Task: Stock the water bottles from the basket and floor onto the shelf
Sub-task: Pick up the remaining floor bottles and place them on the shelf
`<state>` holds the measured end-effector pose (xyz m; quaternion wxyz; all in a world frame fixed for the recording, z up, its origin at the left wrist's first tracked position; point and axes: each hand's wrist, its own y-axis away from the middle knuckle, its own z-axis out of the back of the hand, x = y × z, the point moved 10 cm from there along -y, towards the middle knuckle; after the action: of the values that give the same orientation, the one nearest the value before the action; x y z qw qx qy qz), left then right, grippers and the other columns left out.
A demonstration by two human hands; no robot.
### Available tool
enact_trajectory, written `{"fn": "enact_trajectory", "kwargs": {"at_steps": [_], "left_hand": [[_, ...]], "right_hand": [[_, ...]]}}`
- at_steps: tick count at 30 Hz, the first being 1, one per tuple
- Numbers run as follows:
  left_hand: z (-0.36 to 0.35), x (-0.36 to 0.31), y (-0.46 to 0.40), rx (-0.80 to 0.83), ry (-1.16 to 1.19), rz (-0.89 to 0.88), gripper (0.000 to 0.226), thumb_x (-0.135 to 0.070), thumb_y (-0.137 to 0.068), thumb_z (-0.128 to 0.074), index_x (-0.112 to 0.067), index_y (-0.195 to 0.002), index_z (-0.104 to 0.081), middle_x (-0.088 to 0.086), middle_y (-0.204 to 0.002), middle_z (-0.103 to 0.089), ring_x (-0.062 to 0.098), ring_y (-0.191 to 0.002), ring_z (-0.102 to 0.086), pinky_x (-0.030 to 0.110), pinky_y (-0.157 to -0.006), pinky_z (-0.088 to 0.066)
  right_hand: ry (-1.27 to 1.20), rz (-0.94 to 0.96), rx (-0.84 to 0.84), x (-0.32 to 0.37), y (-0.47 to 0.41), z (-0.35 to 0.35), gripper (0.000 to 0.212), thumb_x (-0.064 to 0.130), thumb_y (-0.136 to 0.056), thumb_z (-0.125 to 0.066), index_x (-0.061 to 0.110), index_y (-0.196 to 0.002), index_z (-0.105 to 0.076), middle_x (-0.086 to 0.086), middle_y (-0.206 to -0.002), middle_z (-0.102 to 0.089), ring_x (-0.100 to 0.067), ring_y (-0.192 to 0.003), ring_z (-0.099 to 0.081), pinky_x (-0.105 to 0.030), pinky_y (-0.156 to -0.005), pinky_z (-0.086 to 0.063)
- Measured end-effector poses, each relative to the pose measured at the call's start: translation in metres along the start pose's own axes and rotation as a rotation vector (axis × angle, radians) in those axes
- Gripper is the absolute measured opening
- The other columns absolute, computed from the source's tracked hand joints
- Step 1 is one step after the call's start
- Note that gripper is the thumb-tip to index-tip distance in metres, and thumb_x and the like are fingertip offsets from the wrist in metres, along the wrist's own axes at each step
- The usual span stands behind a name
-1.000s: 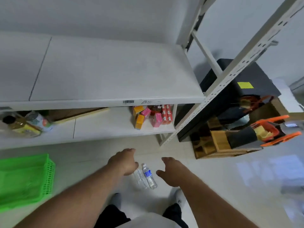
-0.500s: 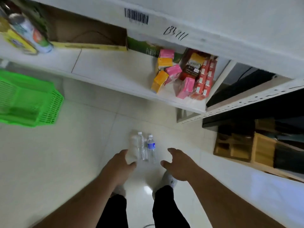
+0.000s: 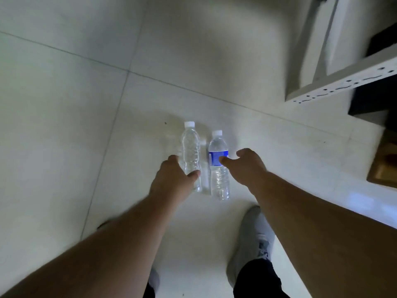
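Two water bottles with white caps stand side by side on the pale tiled floor point(image 3: 86, 104). The left one is a clear unlabelled bottle point(image 3: 190, 147); the right one is a blue-labelled bottle point(image 3: 217, 147). My left hand point(image 3: 171, 179) curls round the lower half of the clear bottle, thumb across its front and fingers at its left side. My right hand point(image 3: 247, 166) is spread beside the blue-labelled bottle, its thumb tip touching the label and its fingers apart on the right. The basket is out of view.
The shelf's perforated white frame point(image 3: 343, 80) crosses the top right corner, with a dark box point(image 3: 369, 104) and a wooden item point(image 3: 384, 168) behind it. My grey shoe point(image 3: 251, 233) stands just behind the bottles.
The view has tilted down, so shelf boards and green basket have left the frame. Both hands dropped to the bottles; the left one has closed round the clear bottle, the right thumb reached the label.
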<state>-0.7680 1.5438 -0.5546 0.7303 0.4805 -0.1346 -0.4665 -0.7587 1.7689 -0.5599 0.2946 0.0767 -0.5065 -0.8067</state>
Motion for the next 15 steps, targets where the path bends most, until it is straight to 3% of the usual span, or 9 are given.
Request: {"fn": "enact_trajectory", "kwargs": {"at_steps": [4, 7, 9, 12, 15], "left_hand": [[-0.046, 0.015, -0.048, 0.001, 0.05, 0.063, 0.083, -0.061, -0.071, -0.074, -0.016, -0.133, -0.043, 0.006, -0.131, -0.054, 0.03, -0.113, -0.061, 0.044, -0.092, -0.054], [-0.059, 0.026, -0.066, -0.004, 0.069, 0.103, 0.084, -0.066, -0.06, -0.074, -0.019, -0.124, -0.046, 0.003, -0.121, -0.057, 0.031, -0.102, -0.065, 0.046, -0.085, -0.057], [-0.06, 0.031, -0.072, -0.01, 0.098, 0.121, 0.081, -0.063, -0.059, -0.073, -0.02, -0.123, -0.046, 0.002, -0.119, -0.056, 0.03, -0.099, -0.066, 0.046, -0.083, -0.057], [-0.056, 0.038, -0.07, -0.027, 0.106, 0.14, 0.069, -0.053, -0.066, -0.068, -0.021, -0.123, -0.045, 0.001, -0.119, -0.055, 0.03, -0.102, -0.063, 0.046, -0.085, -0.056], [-0.052, 0.051, -0.071, -0.032, 0.115, 0.164, 0.07, -0.059, -0.062, -0.067, -0.022, -0.117, -0.046, 0.001, -0.112, -0.059, 0.03, -0.096, -0.066, 0.046, -0.082, -0.058]], "right_hand": [[-0.083, -0.005, -0.063, -0.021, -0.051, -0.029, 0.062, 0.047, -0.09, -0.062, 0.011, -0.138, -0.048, -0.004, -0.12, -0.059, -0.019, -0.091, -0.053, -0.029, -0.079, -0.044], [-0.116, 0.014, -0.077, -0.023, -0.066, -0.044, 0.047, 0.046, -0.089, -0.062, 0.015, -0.123, -0.057, 0.004, -0.097, -0.061, -0.015, -0.077, -0.059, -0.026, -0.064, -0.045], [-0.096, 0.037, -0.098, -0.021, -0.07, -0.05, 0.047, 0.05, -0.084, -0.064, 0.019, -0.119, -0.058, 0.005, -0.098, -0.062, -0.012, -0.074, -0.061, -0.024, -0.057, -0.045], [-0.066, 0.038, -0.104, -0.018, -0.068, -0.054, 0.06, 0.057, -0.078, -0.066, 0.021, -0.125, -0.053, 0.003, -0.113, -0.061, -0.018, -0.09, -0.064, -0.03, -0.072, -0.052], [-0.073, 0.037, -0.064, -0.008, -0.068, -0.062, 0.064, 0.056, -0.075, -0.07, 0.02, -0.125, -0.053, 0.003, -0.113, -0.062, -0.019, -0.092, -0.063, -0.029, -0.072, -0.05]]}}
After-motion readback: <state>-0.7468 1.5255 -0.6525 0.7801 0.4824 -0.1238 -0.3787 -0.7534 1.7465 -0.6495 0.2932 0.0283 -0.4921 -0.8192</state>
